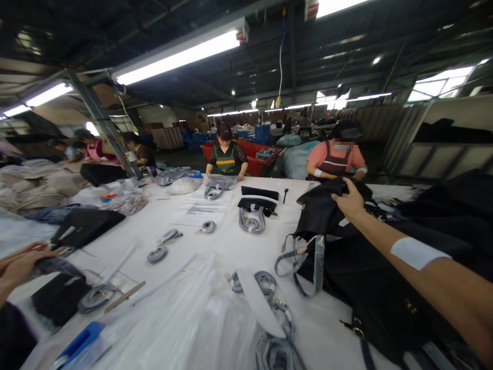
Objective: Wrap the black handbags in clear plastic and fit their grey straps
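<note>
My right hand [350, 197] reaches in from the right with a white patch on its forearm. Its fingers grip a black handbag [318, 218] near the top, thumb and index finger showing apart and the others partly hidden. Plastic-wrapped grey straps [319, 264] hang below that bag. More black bags [389, 277] lie heaped under my arm, one with a gold clasp. My left hand is out of view. The hands [23, 262] at the left edge appear to be a co-worker's, touching a wrapped item beside a black bag [92, 222].
The white table [215, 246] carries coiled grey straps [265, 282], clear plastic sheets [192, 313], a printed paper [206, 208], a black pouch [259, 198] and a blue tool [79, 341]. Two co-workers stand opposite, one handling a wrapped bag [221, 182]. A red bin [256, 154] stands behind.
</note>
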Available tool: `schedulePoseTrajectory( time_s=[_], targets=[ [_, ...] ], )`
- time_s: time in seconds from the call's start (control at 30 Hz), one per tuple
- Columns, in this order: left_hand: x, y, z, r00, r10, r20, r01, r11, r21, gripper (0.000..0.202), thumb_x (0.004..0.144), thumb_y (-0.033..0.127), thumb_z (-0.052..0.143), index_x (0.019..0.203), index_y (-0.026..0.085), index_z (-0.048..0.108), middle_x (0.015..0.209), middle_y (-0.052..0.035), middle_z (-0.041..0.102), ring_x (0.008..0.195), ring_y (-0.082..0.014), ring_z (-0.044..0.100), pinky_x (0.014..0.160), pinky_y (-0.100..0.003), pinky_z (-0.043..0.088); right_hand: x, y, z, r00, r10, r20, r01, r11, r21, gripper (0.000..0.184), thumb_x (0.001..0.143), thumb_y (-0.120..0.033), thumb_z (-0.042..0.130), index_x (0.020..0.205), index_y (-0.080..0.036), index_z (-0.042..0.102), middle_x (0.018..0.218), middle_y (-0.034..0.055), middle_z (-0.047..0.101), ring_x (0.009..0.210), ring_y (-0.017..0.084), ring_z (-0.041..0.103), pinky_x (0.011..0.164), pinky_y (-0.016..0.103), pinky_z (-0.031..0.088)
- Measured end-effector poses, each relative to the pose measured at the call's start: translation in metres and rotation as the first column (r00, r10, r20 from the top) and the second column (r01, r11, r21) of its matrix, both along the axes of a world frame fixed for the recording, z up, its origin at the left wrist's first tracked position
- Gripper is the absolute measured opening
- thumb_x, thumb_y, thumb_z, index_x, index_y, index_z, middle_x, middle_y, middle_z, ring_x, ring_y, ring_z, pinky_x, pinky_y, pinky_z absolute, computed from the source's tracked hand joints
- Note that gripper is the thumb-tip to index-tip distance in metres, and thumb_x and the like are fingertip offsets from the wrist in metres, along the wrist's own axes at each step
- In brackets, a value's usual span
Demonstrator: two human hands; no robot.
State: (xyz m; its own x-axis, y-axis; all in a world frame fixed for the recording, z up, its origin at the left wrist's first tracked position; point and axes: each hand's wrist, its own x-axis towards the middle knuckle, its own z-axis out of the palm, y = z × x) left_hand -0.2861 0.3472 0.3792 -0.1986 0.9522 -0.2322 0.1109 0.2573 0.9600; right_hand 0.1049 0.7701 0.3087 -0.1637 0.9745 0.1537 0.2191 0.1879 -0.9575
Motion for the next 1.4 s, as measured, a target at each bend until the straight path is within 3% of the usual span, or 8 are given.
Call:
schedulePoseTrajectory(
  time_s=[0.13, 0.23, 0.53, 0.7, 0.83, 1.03, 1.2, 1.4],
  targets=[
    [0.145, -0.004, -0.086, 0.960, 0.097, 0.264, -0.095, 0.995, -0.020, 0.052, 0.067, 0.069, 0.068, 0.119, 0.063, 0.062, 0.091, 0.0060, 0.077, 0.104, -0.0384, 0.071, 0.068, -0.049, 0.060, 0.017, -0.032, 0.059, 0.986, -0.019, -0.168, 0.043, 0.989, 0.139, 0.083, 0.086, -0.019, 0.067, 0.156, -0.033, 0.023, 0.130, 0.0070, 0.067, 0.100, 0.015, 0.068, 0.086, 0.024, 0.053],
    [0.201, 0.005, -0.111, 0.933, 0.135, 0.333, -0.150, 0.989, 0.019, 0.059, 0.071, 0.060, 0.078, 0.124, 0.036, 0.070, 0.118, -0.0141, 0.073, 0.108, -0.0360, 0.070, 0.092, -0.051, 0.056, 0.048, -0.087, 0.101, 0.957, 0.020, -0.288, 0.043, 0.976, 0.212, 0.089, 0.078, -0.021, 0.074, 0.155, -0.032, 0.029, 0.122, 0.0086, 0.070, 0.089, 0.018, 0.070, 0.079, 0.029, 0.056],
    [0.243, 0.030, -0.024, 0.474, -0.013, 0.880, -0.361, 0.909, 0.208, 0.084, 0.079, 0.081, 0.048, 0.144, 0.026, 0.049, 0.138, -0.0192, 0.059, 0.125, -0.0335, 0.060, 0.103, -0.056, 0.050, 0.153, -0.264, 0.116, 0.986, 0.143, -0.085, -0.117, 0.957, 0.264, 0.105, 0.070, -0.033, 0.085, 0.155, -0.045, 0.025, 0.098, 0.0006, 0.073, 0.073, 0.020, 0.070, 0.084, 0.037, 0.061],
    [0.271, 0.004, -0.056, 0.445, 0.025, 0.895, -0.291, 0.949, 0.118, 0.073, 0.087, 0.074, 0.048, 0.138, 0.023, 0.055, 0.137, -0.0155, 0.063, 0.124, -0.0314, 0.061, 0.100, -0.051, 0.054, 0.197, -0.316, 0.083, 0.968, 0.204, 0.143, -0.233, 0.945, 0.228, 0.107, 0.074, -0.041, 0.082, 0.158, -0.042, 0.014, 0.101, -0.0010, 0.074, 0.087, 0.020, 0.072, 0.092, 0.039, 0.057],
    [0.294, -0.001, -0.098, 0.480, 0.283, 0.830, -0.417, 0.906, -0.067, 0.042, 0.096, 0.023, 0.061, 0.137, 0.016, 0.056, 0.113, -0.0098, 0.076, 0.101, -0.0201, 0.073, 0.091, -0.032, 0.060, 0.235, -0.348, 0.048, 0.942, 0.064, 0.329, -0.214, 0.872, 0.441, 0.090, 0.079, -0.049, 0.075, 0.156, -0.039, 0.029, 0.098, 0.0001, 0.074, 0.077, 0.020, 0.073, 0.080, 0.034, 0.062],
    [0.329, -0.050, -0.160, 0.526, 0.037, 0.850, -0.417, 0.882, 0.220, 0.032, 0.092, 0.012, 0.062, 0.123, 0.018, 0.065, 0.104, -0.0039, 0.078, 0.091, -0.0158, 0.074, 0.081, -0.024, 0.061, 0.301, -0.408, 0.000, 0.885, -0.297, 0.358, -0.005, 0.763, 0.646, 0.085, 0.079, -0.058, 0.070, 0.152, -0.033, 0.034, 0.125, 0.0066, 0.067, 0.083, 0.022, 0.073, 0.073, 0.032, 0.060],
    [0.346, -0.140, -0.234, 0.754, -0.109, 0.648, -0.233, 0.878, 0.418, 0.046, 0.076, 0.026, 0.083, 0.119, 0.022, 0.067, 0.120, -0.0052, 0.074, 0.111, -0.0215, 0.068, 0.096, -0.030, 0.055, 0.347, -0.492, -0.083, 0.979, -0.164, 0.120, 0.092, 0.884, 0.459, 0.077, 0.076, -0.050, 0.079, 0.143, -0.034, 0.044, 0.124, 0.0057, 0.070, 0.106, 0.023, 0.070, 0.099, 0.039, 0.054],
    [0.358, -0.256, -0.302, 0.975, -0.127, 0.183, 0.092, 0.978, 0.188, 0.056, 0.077, 0.031, 0.080, 0.127, 0.016, 0.063, 0.133, -0.0130, 0.066, 0.131, -0.0338, 0.054, 0.115, -0.048, 0.038, 0.384, -0.607, -0.195, 0.992, 0.012, -0.122, -0.032, 0.986, -0.164, 0.055, 0.078, -0.038, 0.076, 0.131, -0.029, 0.062, 0.141, 0.0096, 0.061, 0.128, 0.030, 0.058, 0.111, 0.043, 0.045]
  ],
)
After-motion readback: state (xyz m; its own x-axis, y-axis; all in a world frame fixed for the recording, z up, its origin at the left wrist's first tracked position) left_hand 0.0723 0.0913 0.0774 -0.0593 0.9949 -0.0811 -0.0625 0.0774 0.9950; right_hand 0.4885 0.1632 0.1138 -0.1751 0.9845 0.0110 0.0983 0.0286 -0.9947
